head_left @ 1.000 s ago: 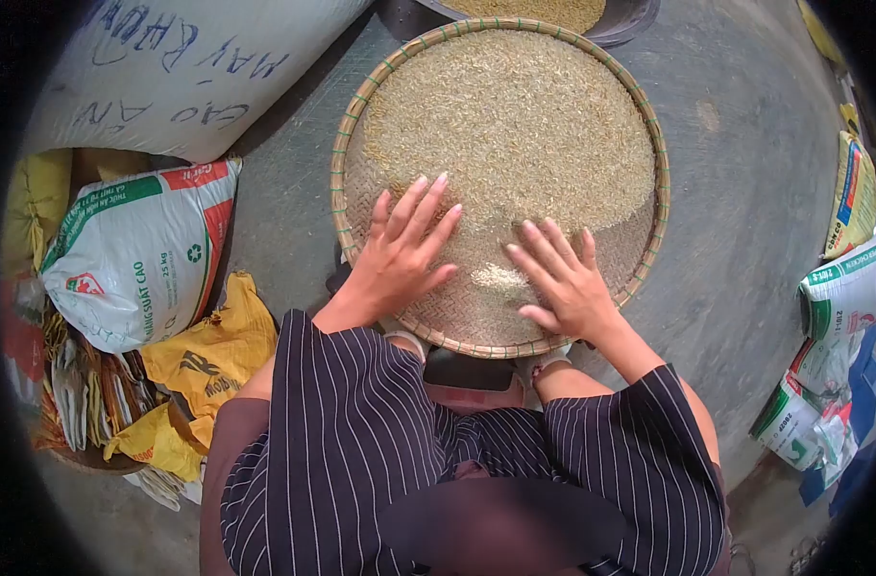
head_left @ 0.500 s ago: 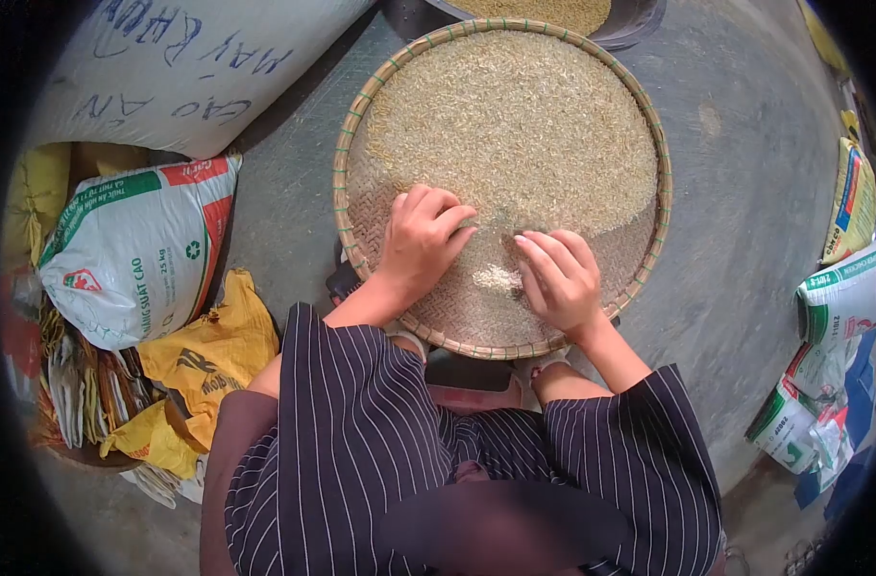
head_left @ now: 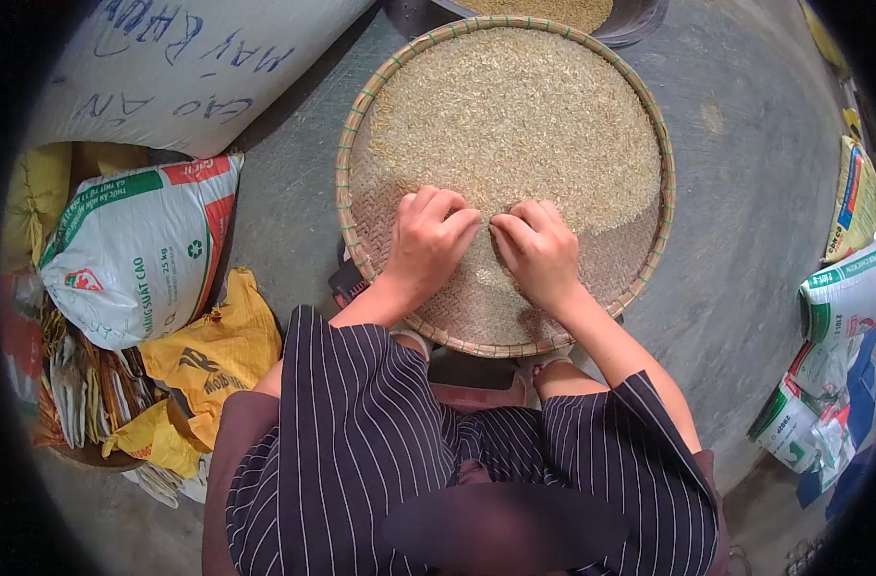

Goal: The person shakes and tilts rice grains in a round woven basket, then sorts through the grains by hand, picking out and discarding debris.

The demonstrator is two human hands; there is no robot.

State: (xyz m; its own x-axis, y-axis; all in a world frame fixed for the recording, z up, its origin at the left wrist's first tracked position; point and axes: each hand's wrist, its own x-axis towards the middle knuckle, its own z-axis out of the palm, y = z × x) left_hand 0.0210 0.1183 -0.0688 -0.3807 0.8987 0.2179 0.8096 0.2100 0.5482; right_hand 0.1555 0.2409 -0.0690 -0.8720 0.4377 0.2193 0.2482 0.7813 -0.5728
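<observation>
A round woven bamboo tray (head_left: 361, 252) rests over my knees, with a wide layer of rice grains (head_left: 515, 125) across its far part. Along the near edge of that layer, my left hand (head_left: 428, 238) is closed, thumb against fingertips. My right hand (head_left: 542, 252) is pinched the same way just beside it, the two sets of fingertips almost meeting. Whatever lies between the fingers is too small to make out. A little patch of paler grains (head_left: 491, 278) sits on the bare weave between my hands, partly hidden by the right one.
Behind the tray stands a dark basin (head_left: 640, 24) of yellower grain. To the left are a large white sack (head_left: 188, 77), a feed bag (head_left: 135, 254) and yellow bags (head_left: 217, 360). More printed bags (head_left: 841, 298) line the right side of the grey floor (head_left: 736, 211).
My right hand has moved left and slightly up, closing in on the left hand, and its fingers are more pinched. The pale patch looks smaller or more covered. My left hand stays nearly in place.
</observation>
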